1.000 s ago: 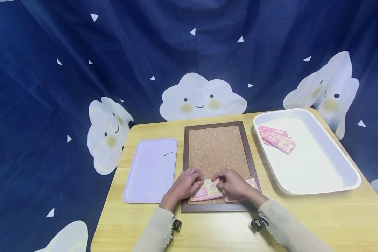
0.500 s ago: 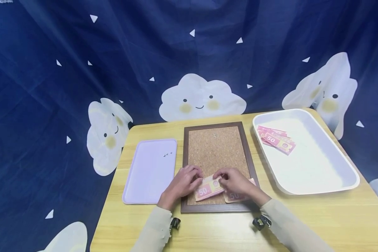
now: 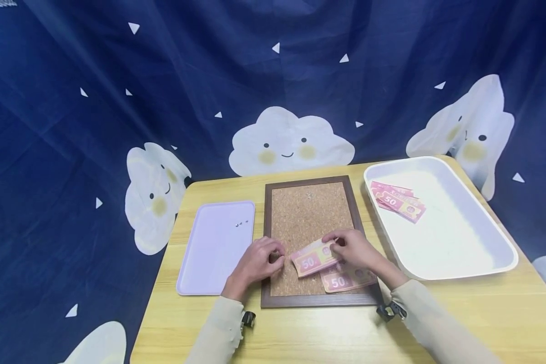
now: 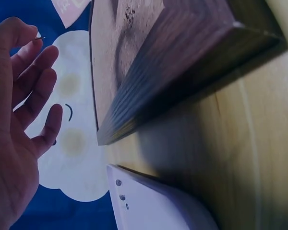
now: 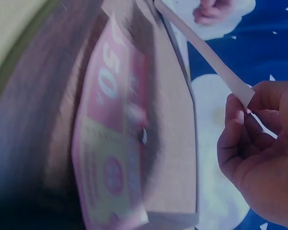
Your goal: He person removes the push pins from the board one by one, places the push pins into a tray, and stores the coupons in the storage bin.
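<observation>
The right hand (image 3: 352,248) is pinching a pink 50 note (image 3: 313,258) by its right end and has lifted it off the cork board (image 3: 310,217); half a second ago that note was lying flat near the board's front edge with both hands on it, and now it is riding tilted above the board's middle front, shifted toward the board's right side. A second note (image 3: 346,280) is lying uncovered on the board's front right corner, a pin (image 5: 144,135) standing in it in the right wrist view. The left hand (image 3: 254,263) has drawn back to the board's left frame, its fingers (image 4: 38,62) half curled, thumb and forefinger pinching what looks like a small pin (image 4: 40,37). So the note is looking freed from the board, and the pin that held it is probably out too. Left of the board, a lilac tray (image 3: 216,247) is carrying a few small pins (image 3: 242,222); right of the board, a white tray (image 3: 464,242) is holding more notes (image 3: 398,201) at its far end. Everything is sitting on the tabletop (image 3: 309,328).
</observation>
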The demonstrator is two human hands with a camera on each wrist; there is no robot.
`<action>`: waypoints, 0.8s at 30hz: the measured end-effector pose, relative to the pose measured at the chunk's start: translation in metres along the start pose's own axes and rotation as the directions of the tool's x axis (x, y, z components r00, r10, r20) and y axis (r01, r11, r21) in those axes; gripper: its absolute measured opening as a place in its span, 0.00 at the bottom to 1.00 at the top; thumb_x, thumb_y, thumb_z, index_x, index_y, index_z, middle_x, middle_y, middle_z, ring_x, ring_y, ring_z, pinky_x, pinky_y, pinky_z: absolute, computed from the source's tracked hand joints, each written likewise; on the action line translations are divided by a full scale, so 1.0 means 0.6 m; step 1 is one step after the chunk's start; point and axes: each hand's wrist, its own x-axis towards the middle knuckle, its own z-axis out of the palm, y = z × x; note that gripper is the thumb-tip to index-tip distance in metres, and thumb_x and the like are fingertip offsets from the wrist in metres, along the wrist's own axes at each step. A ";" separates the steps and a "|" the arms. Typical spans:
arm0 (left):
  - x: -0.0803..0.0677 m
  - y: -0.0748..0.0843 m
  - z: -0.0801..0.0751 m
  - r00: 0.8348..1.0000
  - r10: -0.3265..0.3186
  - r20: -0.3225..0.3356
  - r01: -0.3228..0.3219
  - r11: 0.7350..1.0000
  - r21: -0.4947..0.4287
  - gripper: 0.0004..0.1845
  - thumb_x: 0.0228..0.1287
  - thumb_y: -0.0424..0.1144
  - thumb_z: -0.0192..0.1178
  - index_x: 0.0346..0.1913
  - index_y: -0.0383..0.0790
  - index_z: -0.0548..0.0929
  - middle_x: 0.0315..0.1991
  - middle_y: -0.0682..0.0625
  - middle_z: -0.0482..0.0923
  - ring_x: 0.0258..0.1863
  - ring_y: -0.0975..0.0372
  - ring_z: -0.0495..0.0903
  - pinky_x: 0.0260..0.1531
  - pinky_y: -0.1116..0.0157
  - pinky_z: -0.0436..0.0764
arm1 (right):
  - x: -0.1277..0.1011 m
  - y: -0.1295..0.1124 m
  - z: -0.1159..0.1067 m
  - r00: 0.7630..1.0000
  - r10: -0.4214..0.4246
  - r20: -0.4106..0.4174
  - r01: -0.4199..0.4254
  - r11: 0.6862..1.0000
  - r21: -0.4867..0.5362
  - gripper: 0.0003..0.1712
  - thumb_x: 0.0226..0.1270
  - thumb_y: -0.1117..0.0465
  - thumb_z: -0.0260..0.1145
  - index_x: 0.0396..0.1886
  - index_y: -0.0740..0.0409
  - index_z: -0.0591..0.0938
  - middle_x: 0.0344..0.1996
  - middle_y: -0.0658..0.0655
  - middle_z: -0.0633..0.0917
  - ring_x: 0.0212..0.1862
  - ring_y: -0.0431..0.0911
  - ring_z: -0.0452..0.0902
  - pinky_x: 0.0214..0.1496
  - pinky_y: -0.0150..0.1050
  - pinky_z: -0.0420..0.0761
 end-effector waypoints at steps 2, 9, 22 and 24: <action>0.000 -0.002 -0.002 1.000 -0.006 -0.001 0.006 1.000 0.014 0.03 0.48 0.45 0.59 0.28 0.54 0.78 0.32 0.63 0.78 0.32 0.71 0.73 0.35 0.72 0.72 | 0.000 0.002 -0.013 1.000 0.009 -0.014 -0.009 1.000 -0.017 0.13 0.54 0.66 0.60 0.38 0.49 0.82 0.25 0.49 0.79 0.24 0.40 0.71 0.24 0.31 0.73; -0.004 -0.015 -0.008 0.999 -0.007 -0.052 0.009 0.999 0.040 0.02 0.45 0.45 0.59 0.26 0.55 0.78 0.27 0.64 0.78 0.29 0.71 0.73 0.32 0.70 0.71 | -0.001 0.011 -0.054 0.992 -0.002 -0.124 -0.013 0.992 -0.123 0.12 0.53 0.64 0.61 0.37 0.48 0.82 0.32 0.49 0.81 0.27 0.39 0.70 0.27 0.32 0.70; -0.013 -0.041 -0.023 0.991 -0.031 -0.131 0.042 0.996 0.079 0.03 0.41 0.44 0.59 0.23 0.53 0.79 0.25 0.64 0.79 0.28 0.69 0.74 0.30 0.68 0.71 | -0.008 0.026 -0.115 0.980 -0.004 -0.200 -0.026 0.989 -0.145 0.13 0.55 0.65 0.59 0.40 0.51 0.82 0.35 0.53 0.83 0.31 0.43 0.73 0.31 0.34 0.71; -0.014 -0.046 -0.025 0.990 -0.037 -0.137 0.048 0.996 0.079 0.03 0.41 0.44 0.59 0.23 0.54 0.79 0.25 0.64 0.79 0.29 0.69 0.74 0.30 0.68 0.71 | -0.008 0.031 -0.124 0.979 0.004 -0.203 -0.034 0.989 -0.142 0.13 0.55 0.65 0.59 0.40 0.51 0.82 0.33 0.53 0.83 0.29 0.43 0.73 0.27 0.33 0.71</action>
